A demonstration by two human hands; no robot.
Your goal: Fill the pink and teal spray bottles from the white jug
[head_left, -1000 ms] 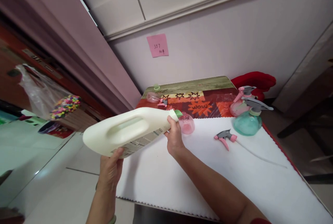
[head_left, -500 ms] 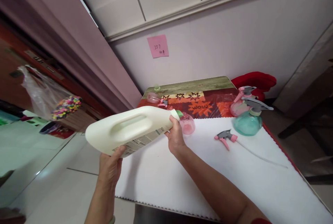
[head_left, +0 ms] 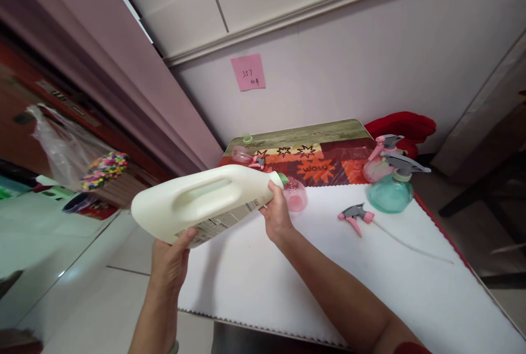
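Observation:
A large cream plastic jug (head_left: 201,203) with a moulded handle lies tilted almost flat in the air, its green-rimmed mouth pointing right at a small pink bottle (head_left: 295,195) on the white cloth (head_left: 329,277). My left hand (head_left: 169,263) grips the jug's bottom end from below. My right hand (head_left: 277,216) is closed around the jug's neck, just left of the pink bottle. A loose pink and grey spray head (head_left: 356,216) with a long thin tube lies on the cloth to the right.
A teal spray bottle (head_left: 392,189) and a pink spray bottle (head_left: 380,159) stand at the table's right edge, by something red (head_left: 400,126). Another pink bottle (head_left: 242,154) and a green cap (head_left: 247,138) lie at the back. A pink note (head_left: 247,72) sticks on the wall.
The jug's bottom end has shifted slightly left and my left hand has followed; my right hand stays at the neck by the pink bottle.

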